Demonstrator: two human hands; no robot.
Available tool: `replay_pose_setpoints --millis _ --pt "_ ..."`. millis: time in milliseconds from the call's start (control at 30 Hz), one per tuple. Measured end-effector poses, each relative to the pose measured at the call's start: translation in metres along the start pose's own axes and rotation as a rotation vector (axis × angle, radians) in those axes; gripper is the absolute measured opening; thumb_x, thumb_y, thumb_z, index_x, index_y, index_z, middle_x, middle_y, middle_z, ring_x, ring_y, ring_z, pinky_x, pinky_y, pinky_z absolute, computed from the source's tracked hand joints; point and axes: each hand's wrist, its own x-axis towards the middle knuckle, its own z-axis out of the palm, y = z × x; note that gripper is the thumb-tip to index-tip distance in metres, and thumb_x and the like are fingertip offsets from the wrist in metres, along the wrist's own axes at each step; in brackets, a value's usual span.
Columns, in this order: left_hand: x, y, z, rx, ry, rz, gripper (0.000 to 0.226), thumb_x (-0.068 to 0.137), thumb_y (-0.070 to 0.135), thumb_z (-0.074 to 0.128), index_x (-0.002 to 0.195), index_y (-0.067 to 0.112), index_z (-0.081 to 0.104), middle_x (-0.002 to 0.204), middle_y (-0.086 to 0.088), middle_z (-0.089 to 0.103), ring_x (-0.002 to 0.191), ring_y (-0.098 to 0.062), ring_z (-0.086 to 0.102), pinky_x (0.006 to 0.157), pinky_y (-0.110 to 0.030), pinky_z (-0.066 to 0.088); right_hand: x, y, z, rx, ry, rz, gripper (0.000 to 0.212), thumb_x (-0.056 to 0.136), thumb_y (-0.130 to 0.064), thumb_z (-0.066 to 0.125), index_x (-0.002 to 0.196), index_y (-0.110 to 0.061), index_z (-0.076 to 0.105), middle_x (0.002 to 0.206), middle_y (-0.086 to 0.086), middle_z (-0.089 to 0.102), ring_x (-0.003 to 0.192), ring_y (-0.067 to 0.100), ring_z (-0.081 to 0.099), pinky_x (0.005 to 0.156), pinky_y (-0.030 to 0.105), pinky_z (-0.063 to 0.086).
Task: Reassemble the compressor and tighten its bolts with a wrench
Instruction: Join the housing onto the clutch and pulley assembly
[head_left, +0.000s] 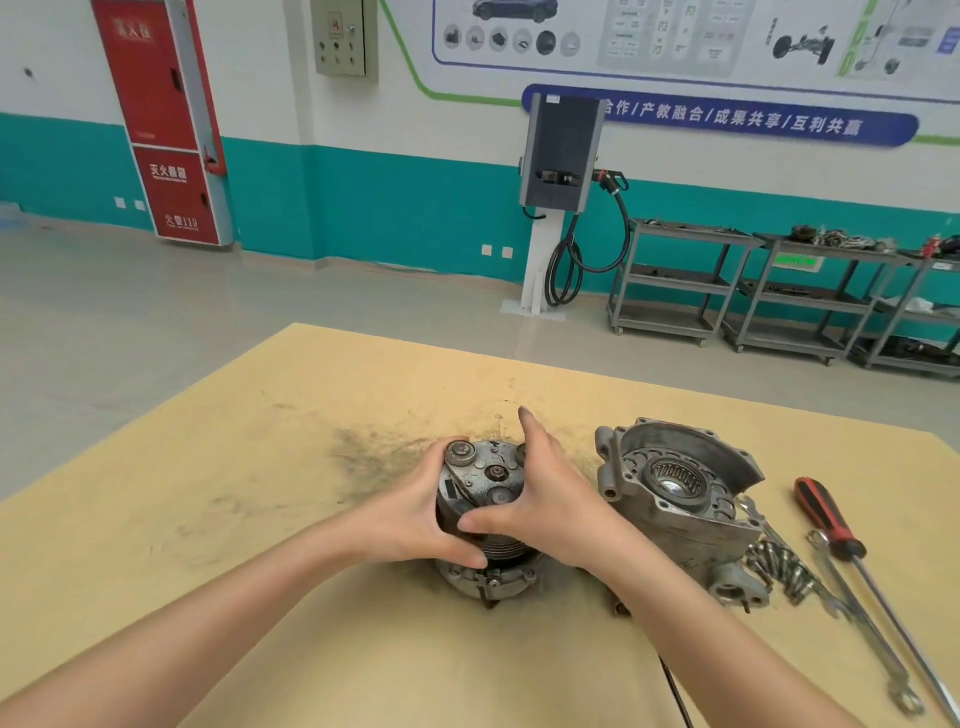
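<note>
Both hands grasp compressor body upright at table centre: left hand wraps left side, right hand right side (index finger raised). Housing cover just right; bolts, wrench, screwdriver beyond.

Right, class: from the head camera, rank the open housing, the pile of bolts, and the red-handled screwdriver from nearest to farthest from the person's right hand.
Measured from the right hand, which grips the compressor body:
1. Open housing, just to its right.
2. Pile of bolts, further right, by the housing's near corner.
3. Red-handled screwdriver, farthest right, beyond the bolts.
</note>
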Motion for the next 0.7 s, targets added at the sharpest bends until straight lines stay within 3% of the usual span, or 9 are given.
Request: replay_pose_setpoints --millis 100,200,333,467,700 --pt "0.004 -0.004 0.005 0.009 0.09 0.028 0.099 0.049 0.042 0.09 0.125 0.047 0.027 0.128 0.017 0.055 0.117 0.007 0.052 0.098 -0.018 0.042 0.005 0.001 -0.002 -0.077 -0.064 0.0 0.132 0.064 -0.051 0.085 0.156 -0.027 -0.006 0.156 0.002 0.017 0.146 0.022 0.018 0.116 0.041 0.028" --pt "0.006 -0.009 0.008 -0.035 0.121 0.062 0.098 0.049 0.04 0.092 0.123 0.05 0.03 0.124 0.018 0.059 0.118 0.0 0.056 0.099 -0.027 0.047 0.012 -0.002 -0.001 -0.18 -0.111 0.0 0.127 0.066 -0.06 0.08 0.156 -0.03 -0.005 0.153 0.005 0.018 0.145 0.027 0.015 0.115 0.048 0.028" --pt "0.007 -0.012 0.011 -0.085 0.146 0.082 0.106 0.045 0.035 0.093 0.13 0.043 0.031 0.121 0.02 0.061 0.117 -0.004 0.059 0.098 -0.033 0.05 0.015 0.001 0.007 -0.218 -0.07 -0.02 0.111 0.074 -0.071 0.065 0.156 -0.028 0.003 0.145 0.006 0.025 0.141 0.029 0.017 0.113 0.045 0.026" --pt "0.006 -0.013 0.015 -0.168 0.172 0.068 0.108 0.042 0.028 0.093 0.134 0.029 0.035 0.122 0.005 0.066 0.115 -0.011 0.063 0.099 -0.041 0.05 0.013 0.008 0.014 -0.183 0.016 -0.06 0.106 0.074 -0.072 0.063 0.155 -0.028 0.011 0.138 0.006 0.03 0.136 0.028 0.024 0.111 0.041 0.027" --pt "0.008 -0.014 0.021 -0.253 0.177 0.068 0.108 0.038 0.025 0.09 0.13 0.028 0.034 0.117 0.005 0.068 0.11 -0.006 0.064 0.086 -0.022 0.051 0.007 0.014 0.017 0.001 0.097 -0.072 0.124 0.06 -0.066 0.078 0.154 -0.036 0.002 0.148 0.006 0.02 0.141 0.025 0.026 0.116 0.041 0.03"
